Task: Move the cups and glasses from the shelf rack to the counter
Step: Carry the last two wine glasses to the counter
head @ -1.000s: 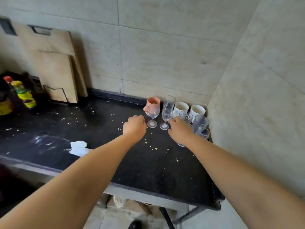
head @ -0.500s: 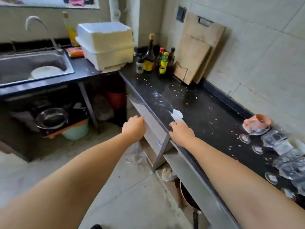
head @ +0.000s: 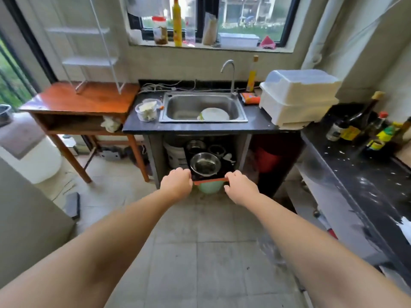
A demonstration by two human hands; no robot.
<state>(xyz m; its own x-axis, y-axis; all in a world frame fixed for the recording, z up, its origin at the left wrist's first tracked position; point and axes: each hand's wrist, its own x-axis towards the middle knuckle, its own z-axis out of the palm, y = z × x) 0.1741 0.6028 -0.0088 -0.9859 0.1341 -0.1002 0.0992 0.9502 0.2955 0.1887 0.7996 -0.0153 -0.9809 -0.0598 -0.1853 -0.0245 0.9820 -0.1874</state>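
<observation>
Both hands empty, fingers loosely curled: left hand (head: 176, 182), right hand (head: 239, 185), held out in front of the sink (head: 203, 107). White shelf rack (head: 89, 50) stands left of the sink on the wooden table (head: 80, 98), shelves look bare. No cups or glasses in view (likely off-frame on the desk (head: 364, 174) right of the sink). Judging: glassware is light, stiff, slippery, breakable; hold round the body.
</observation>
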